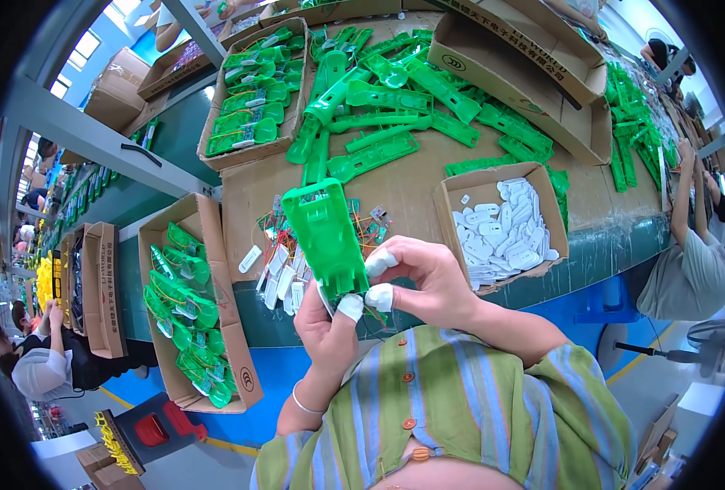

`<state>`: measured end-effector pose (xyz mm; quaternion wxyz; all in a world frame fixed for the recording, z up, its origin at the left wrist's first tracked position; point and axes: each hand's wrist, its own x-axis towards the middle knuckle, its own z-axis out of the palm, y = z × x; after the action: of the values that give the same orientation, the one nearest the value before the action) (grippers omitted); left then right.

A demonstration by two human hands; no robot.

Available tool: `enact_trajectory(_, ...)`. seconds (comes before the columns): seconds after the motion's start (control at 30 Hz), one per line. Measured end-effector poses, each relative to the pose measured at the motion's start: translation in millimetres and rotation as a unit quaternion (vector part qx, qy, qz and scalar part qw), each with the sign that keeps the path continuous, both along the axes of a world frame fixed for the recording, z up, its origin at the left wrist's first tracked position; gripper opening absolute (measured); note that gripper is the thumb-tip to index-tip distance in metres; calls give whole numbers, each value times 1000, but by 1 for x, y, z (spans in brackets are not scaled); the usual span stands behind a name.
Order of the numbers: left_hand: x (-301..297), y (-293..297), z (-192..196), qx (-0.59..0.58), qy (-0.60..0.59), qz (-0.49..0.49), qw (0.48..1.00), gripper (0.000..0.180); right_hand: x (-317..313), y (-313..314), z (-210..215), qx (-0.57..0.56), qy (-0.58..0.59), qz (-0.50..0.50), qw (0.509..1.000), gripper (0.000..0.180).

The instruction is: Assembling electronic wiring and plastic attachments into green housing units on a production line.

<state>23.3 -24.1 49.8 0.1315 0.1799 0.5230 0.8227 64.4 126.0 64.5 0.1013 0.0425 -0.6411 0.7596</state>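
Observation:
My left hand (328, 336) grips the lower end of a bright green plastic housing (323, 233), which is tilted with its hollow, ribbed inside toward me. Close beside that same end, my right hand (432, 282) has thumb and index finger drawn together. What they pinch is too small to make out, though thin dark and reddish wire ends show just below the fingertips. White finger cots cover several fingertips on both hands. Under the housing lies a pile of white rectangular modules (279, 273) with red wires (274, 229) and small circuit boards, partly hidden by it.
Right of my hands stands a carton (446, 214) of white oval plastic pieces (505, 233). Cartons with wired green housings stand at left (250, 382) and far left (214, 139). Loose green shells (391, 98) heap at the back, beside a large carton (509, 61). Other people work nearby.

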Motion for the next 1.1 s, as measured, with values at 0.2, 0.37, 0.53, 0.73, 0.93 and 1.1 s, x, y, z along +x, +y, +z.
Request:
enact_trajectory(0.2,-6,2,-7,1,1,-2,1000,23,1,-3,-5,57,-5,-37,998,18)
enact_trajectory(0.37,-11,4,18,54,-79,-64,993,30,-18,16,-12,-133,-8,110,985,48)
enact_trajectory(0.53,-38,0,5,66,-137,-130,980,38,-8,5,-30,186,-219,380,879,32)
enact_trajectory(0.73,-75,-45,-10,-276,98,-134,947,57,-8,47,23,185,-171,393,884,20)
enact_trajectory(0.93,-55,-24,-6,-323,185,-110,922,43,-21,56,5,678,52,-132,721,24)
enact_trajectory(1.1,-29,-5,-3,11,-67,-171,983,42,-7,17,27,302,119,-142,935,25)
